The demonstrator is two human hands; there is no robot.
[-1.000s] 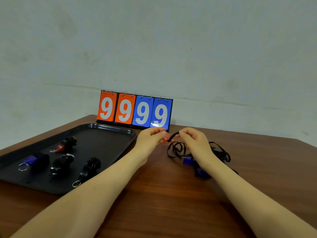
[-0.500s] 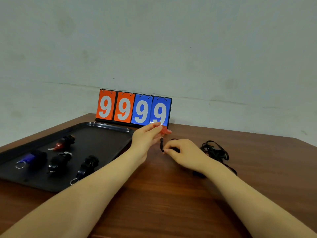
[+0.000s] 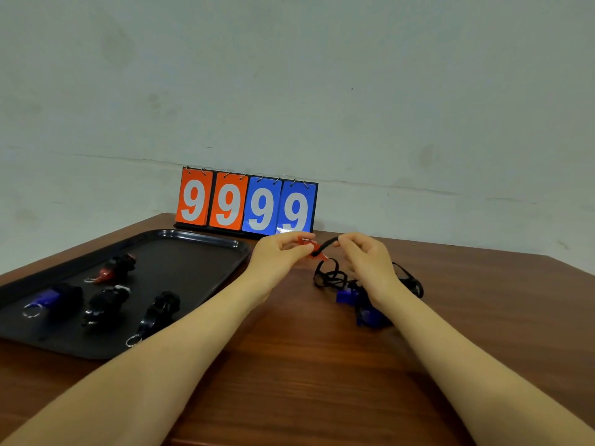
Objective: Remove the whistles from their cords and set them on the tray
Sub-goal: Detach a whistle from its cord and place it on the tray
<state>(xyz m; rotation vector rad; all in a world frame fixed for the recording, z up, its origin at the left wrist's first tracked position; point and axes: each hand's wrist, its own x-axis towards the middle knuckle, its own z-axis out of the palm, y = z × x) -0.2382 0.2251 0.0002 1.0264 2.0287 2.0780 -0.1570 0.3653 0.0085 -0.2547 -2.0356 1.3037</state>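
A person sits at a wooden table, both bare forearms reaching forward, hands raised a little above the tabletop near its far edge. The left hand pinches a small red whistle between thumb and fingertips, most of it hidden by the fingers. The right hand pinches the end of a black cord that runs into the whistle. The two hands sit close together, probably so one can steady the whistle while the other works the cord free of it; the whistle looks still attached.

The rest of the black cord hangs from the right hand's pinch in loose loops onto the table, joining a tangle of cords below and beside the right wrist. Two blue whistles lie in that tangle, partly hidden by the wrist, apparently waiting their turn.

To the left, well apart from the hands, a black tray rests on the table. On it lie four whistles without cords: a red and black one at the back, a blue and black one at the left with a metal ring, and two black ones nearer the front.

Behind the hands, against a pale wall, a flip scoreboard shows 9 9 in orange and 9 9 in blue.
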